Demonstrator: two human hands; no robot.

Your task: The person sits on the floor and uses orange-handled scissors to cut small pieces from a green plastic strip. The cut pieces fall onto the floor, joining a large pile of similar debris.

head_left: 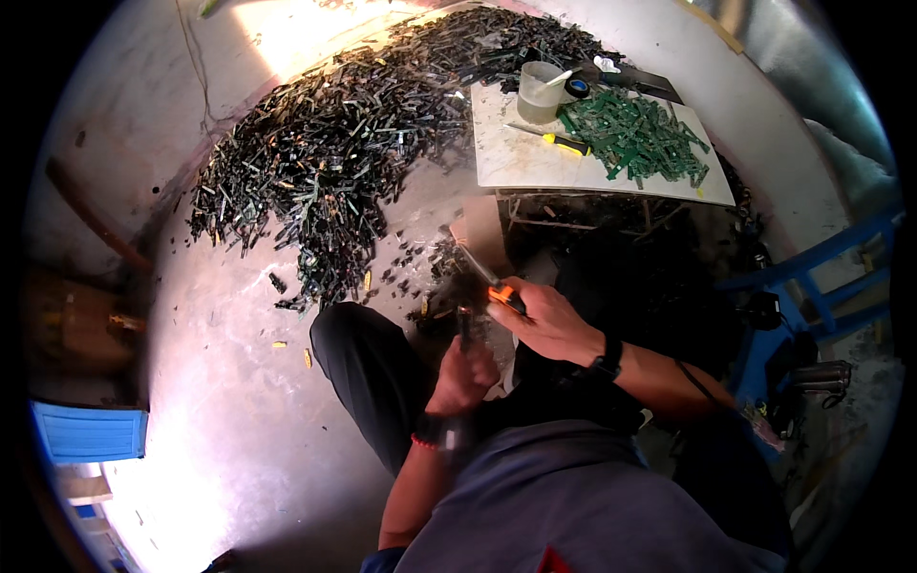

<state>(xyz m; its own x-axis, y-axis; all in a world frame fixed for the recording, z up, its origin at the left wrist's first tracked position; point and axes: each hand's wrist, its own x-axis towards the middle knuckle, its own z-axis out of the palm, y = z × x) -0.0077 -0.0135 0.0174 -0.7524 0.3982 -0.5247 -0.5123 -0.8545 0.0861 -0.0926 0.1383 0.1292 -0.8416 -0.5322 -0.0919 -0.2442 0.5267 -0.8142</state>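
So, the orange-and-black screwdriver (496, 290) is on the near side of the white table (499, 164), gripped in the right hand (549, 320). The left hand (463, 374) is over there too, fist closed around some dark piece (465, 323), too blurry to name. Green circuit boards (635, 141) and a cloudy cup (539, 95) sit on the table, with a huge heap of dark strips (330, 143) left of it.

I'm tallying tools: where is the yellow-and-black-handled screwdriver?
Upper right of centre in the head view, the screwdriver lies on the white tabletop, below the translucent cup, left of the heaped green strips.
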